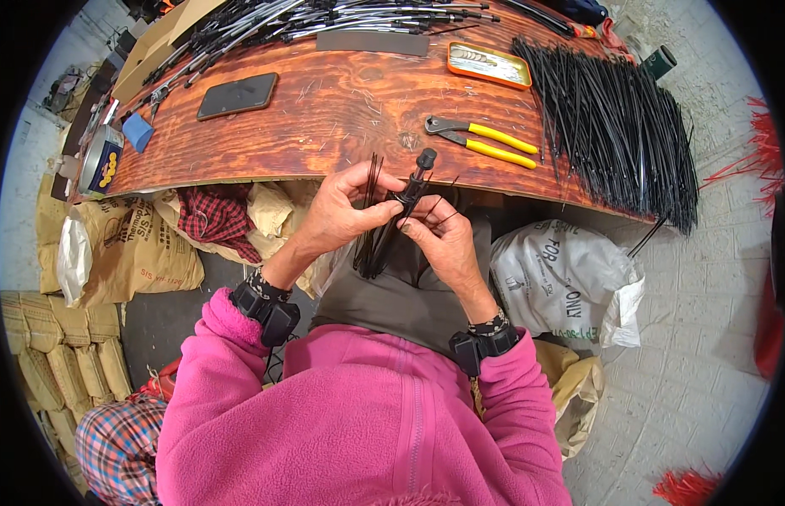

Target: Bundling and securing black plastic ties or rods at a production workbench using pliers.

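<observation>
Just off the table's front edge, over my lap, a black plastic rod (417,179) with a rounded knob at its top slants between my hands. My left hand (342,211) is closed, thumb and forefinger pinching at the rod's upper part. A bundle of thin black strips (372,244) passes through that same hand and hangs below it. My right hand (447,240) is closed too, its thumb and fingertips pressed against the rod's other side. Thin dark ends stick out near the right fingers. Exactly what the right fingertips pinch is hidden.
On the wooden table (325,126) lie yellow-handled cutting pliers (493,145), a phone (238,96), an orange-rimmed tin (490,66) and a large pile of black strips (616,126). Silver-and-black rods (266,29) fill the back. A white sack (561,278) stands right of my lap.
</observation>
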Tool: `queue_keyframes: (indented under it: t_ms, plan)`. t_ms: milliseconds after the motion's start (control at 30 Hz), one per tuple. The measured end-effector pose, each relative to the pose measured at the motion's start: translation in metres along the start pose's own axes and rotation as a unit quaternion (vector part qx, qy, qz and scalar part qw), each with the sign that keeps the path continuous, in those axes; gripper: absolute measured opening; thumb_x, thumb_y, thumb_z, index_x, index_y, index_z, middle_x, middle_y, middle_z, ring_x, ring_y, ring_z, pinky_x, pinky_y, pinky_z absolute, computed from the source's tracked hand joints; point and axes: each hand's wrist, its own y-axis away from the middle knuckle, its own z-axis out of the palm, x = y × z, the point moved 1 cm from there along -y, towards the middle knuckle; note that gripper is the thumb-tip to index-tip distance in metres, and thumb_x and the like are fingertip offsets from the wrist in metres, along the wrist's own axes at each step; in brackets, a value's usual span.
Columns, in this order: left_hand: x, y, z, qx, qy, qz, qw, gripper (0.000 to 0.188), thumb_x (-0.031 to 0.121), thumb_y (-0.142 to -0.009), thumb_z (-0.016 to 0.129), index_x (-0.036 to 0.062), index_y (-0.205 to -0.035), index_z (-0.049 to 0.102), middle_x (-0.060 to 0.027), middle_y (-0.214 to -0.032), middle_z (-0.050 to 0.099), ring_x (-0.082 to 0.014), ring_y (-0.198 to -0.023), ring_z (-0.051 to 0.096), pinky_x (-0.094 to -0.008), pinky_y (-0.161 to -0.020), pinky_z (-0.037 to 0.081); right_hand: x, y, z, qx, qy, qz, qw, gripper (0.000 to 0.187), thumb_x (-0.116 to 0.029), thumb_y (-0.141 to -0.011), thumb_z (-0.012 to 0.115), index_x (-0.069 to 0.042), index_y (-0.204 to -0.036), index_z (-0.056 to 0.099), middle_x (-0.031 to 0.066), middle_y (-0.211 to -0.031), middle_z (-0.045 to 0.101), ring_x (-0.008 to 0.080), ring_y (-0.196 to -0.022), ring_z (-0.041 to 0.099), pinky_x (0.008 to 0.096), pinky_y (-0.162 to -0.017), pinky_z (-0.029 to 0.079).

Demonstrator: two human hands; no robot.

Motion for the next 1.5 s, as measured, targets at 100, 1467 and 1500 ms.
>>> queue_keyframes:
  t_ms: [100,1467,1500]
  plan:
    - [0.004,0.002,0.000,-0.006,0.032,-0.022,0.999,0.030,0.002,-0.085,0.070,-0.0002,-0.114,0.062,-0.0024,-0.101,0.065,-0.0078,-0.090,0.062,-0.0249,-0.083,0.052,-0.005,0.002,-0.001,-0.018,0.003,-0.006,1.000,0.018,0.001,-0.090,0.066,0.000,-0.107,0.061,0.0023,-0.097,0.068,0.0079,-0.090,0.063,0.0234,-0.083,0.051]
    - [0.013,-0.001,0.010,-0.034,0.013,-0.034,0.999,0.033,0.000,-0.086,0.069,-0.0014,-0.118,0.061,-0.0047,-0.099,0.069,-0.0071,-0.086,0.064,-0.0227,-0.080,0.053,0.004,0.007,-0.009,-0.031,-0.063,-0.025,0.997,0.019,-0.002,-0.092,0.065,0.001,-0.110,0.063,0.0027,-0.102,0.068,0.0082,-0.094,0.062,0.0243,-0.084,0.050]
    - [0.012,-0.001,0.010,-0.031,0.019,-0.037,0.999,0.034,0.000,-0.086,0.070,-0.0012,-0.118,0.061,-0.0045,-0.099,0.069,-0.0070,-0.086,0.064,-0.0227,-0.080,0.053,0.004,0.008,-0.010,-0.033,-0.063,-0.025,0.997,0.021,-0.002,-0.092,0.065,0.001,-0.113,0.063,0.0022,-0.103,0.068,0.0078,-0.095,0.062,0.0239,-0.084,0.049]
